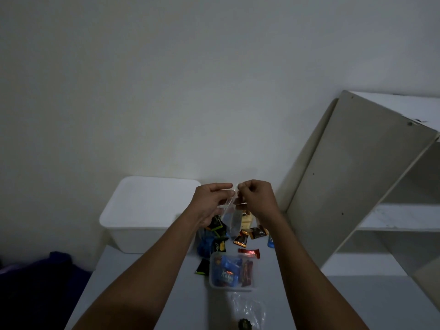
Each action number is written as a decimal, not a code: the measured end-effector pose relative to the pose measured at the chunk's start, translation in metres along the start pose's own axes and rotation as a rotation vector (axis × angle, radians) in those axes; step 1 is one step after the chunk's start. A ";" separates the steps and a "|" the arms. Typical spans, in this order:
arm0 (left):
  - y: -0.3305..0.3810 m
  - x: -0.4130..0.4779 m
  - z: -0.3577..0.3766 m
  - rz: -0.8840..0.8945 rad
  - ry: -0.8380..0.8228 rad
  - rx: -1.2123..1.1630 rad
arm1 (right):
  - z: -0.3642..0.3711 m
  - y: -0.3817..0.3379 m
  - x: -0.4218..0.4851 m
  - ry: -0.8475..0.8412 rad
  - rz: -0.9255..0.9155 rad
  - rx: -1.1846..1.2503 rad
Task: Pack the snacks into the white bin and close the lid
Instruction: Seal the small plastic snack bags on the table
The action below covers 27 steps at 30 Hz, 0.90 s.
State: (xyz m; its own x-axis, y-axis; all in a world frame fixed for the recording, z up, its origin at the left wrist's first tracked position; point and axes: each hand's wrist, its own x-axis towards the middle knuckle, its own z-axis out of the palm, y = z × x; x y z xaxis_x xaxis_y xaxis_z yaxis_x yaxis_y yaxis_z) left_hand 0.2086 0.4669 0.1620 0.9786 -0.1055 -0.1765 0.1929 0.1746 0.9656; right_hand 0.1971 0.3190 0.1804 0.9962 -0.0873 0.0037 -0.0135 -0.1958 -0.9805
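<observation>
Snacks (241, 239) lie loose on the white table (133, 282), about nine small packets as far as the dim light lets me count: black-and-green, blue, brown, red and one pale yellow. They sit in a cluster just right of the one white bin (147, 210), which stands at the back of the table against the wall, and a flat white lid appears to cover its top. One clear tub (232, 272) stands nearer the person, with a blue packet and some reddish-brown ones inside. One crumpled clear bag (248, 310) lies at the table's near edge, beside a dark round thing too dim to name.

Both hands are raised over the loose packets, close together. The left hand (212, 201) pinches the top edge of a small clear bag (229, 220) between thumb and nearly straight fingers. The right hand (257, 198), fingers curled, pinches the same top edge from the other side. The bag hangs between them, and I cannot tell what is inside.

One white shelf unit (357, 175) stands to the right.
</observation>
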 end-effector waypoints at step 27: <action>-0.001 -0.001 -0.001 0.288 -0.081 0.518 | 0.003 0.012 0.008 0.077 -0.083 -0.150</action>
State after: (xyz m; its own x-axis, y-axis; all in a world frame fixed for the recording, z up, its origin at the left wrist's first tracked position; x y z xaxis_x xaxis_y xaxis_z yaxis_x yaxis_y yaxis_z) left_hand 0.2072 0.4677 0.1614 0.9739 -0.2031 0.1013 -0.1589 -0.2911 0.9434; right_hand 0.2054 0.3186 0.1680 0.9848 -0.1385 0.1044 0.0503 -0.3480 -0.9361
